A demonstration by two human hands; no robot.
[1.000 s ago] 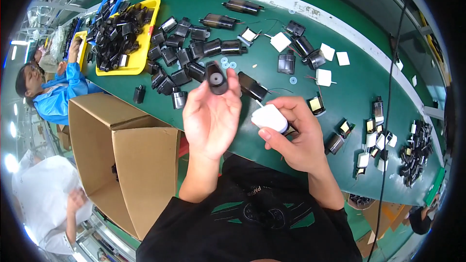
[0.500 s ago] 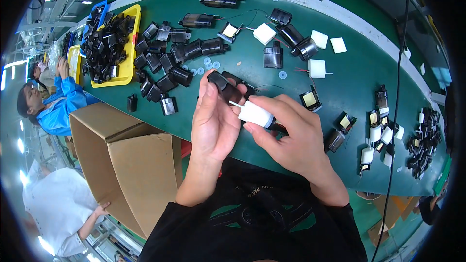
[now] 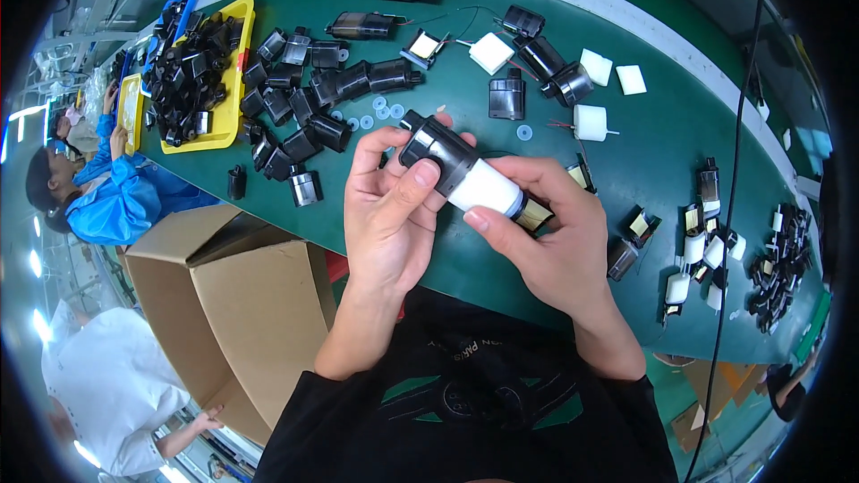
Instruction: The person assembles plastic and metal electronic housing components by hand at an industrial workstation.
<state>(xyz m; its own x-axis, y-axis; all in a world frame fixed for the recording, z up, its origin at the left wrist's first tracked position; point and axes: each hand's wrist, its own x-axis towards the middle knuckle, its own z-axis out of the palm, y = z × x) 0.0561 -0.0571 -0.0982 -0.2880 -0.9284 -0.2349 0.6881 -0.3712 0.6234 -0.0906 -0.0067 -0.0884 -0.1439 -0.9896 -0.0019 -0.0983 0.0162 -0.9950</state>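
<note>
Between thumb and fingers, my left hand [image 3: 385, 215] grips a dark, glossy plastic housing [image 3: 440, 150] with a short spout at its top. A white, soft-looking block [image 3: 483, 188] sits partly inside the housing's lower end. My right hand [image 3: 559, 237] pinches that block's other end, where a black base with a gold-coloured panel [image 3: 535, 214] shows. The assembly tilts from upper left to lower right above the green table [image 3: 385, 246]. Its inner parts are hidden by the housing. Behind my hands lies a loose black housing [image 3: 507, 97].
Many black housings lie at left, beside a full yellow tray [image 3: 240, 54]. Clear silicone rings [image 3: 382, 113] and white blocks [image 3: 591, 122] are scattered beyond my hands. Assembled inserts [image 3: 693, 246] lie at right. A black cable [image 3: 735, 152] hangs there. A cardboard box [image 3: 259, 304] stands left; two people are nearby.
The white block's thin stem and upper part have gone into the housing. The housing has tipped into line with the block, and both hands have come closer together.
</note>
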